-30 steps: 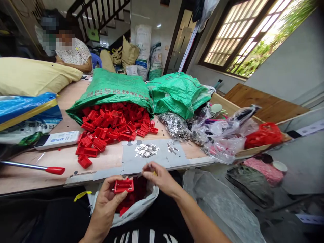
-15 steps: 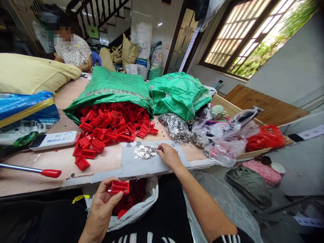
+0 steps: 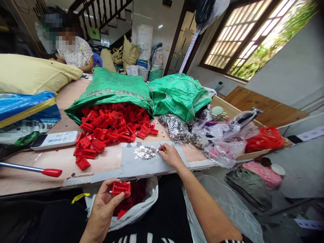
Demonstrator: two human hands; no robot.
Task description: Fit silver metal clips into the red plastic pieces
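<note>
My left hand (image 3: 102, 206) grips a red plastic battery case (image 3: 120, 189) between thumb and fingers, its open side up and bits of metal showing inside. It is above a white sack (image 3: 152, 199) of red pieces at my lap. My right hand (image 3: 171, 156) pinches a thin pointed tool (image 3: 164, 148), like tweezers, with some yellow on it. That hand rests at the right edge of a pile of small silvery metal plates (image 3: 145, 152), on a grey sheet (image 3: 130, 167). Beyond the pile, many similar red cases (image 3: 108, 126) spill from a green woven bag (image 3: 118, 82).
A second green bag (image 3: 179, 96) and a clear bag of metal parts (image 3: 174, 126) lie right of the cases. Plastic bags fill a wooden tray (image 3: 255, 153). Left are a white device (image 3: 55, 140) and a red-tipped lever (image 3: 52, 172). Another person (image 3: 74, 52) sits across the table.
My right hand has shifted slightly right and the tool's tip has lifted a little from beside the metal pile. My left hand still holds the red battery case, almost unmoved.
</note>
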